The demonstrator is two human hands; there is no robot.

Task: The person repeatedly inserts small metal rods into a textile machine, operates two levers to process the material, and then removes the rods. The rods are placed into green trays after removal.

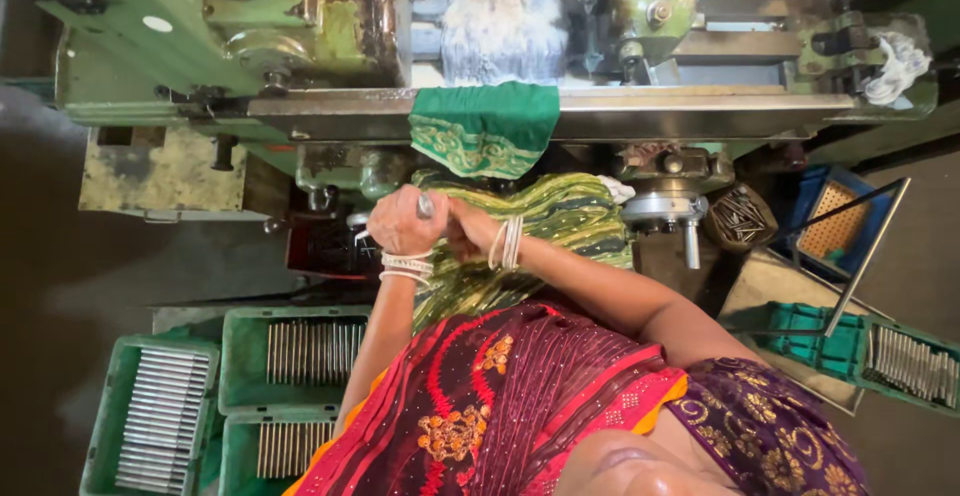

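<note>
Gripping a short metal handle point(425, 206), the left hand point(400, 221) is closed round it in front of the green machine point(200, 46); the right hand point(465, 228) presses against it, its grasp hidden. 3 green crates point(235, 356) of finished-looking rods point(315, 351) sit below-left, more rods point(910, 361) far right.

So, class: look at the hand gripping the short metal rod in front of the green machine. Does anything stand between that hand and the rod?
Nothing visible does. The left hand is already closed around the metal rod, whose end sticks out past the fingers. The right hand presses against it from the other side, in front of the green machine.
</note>
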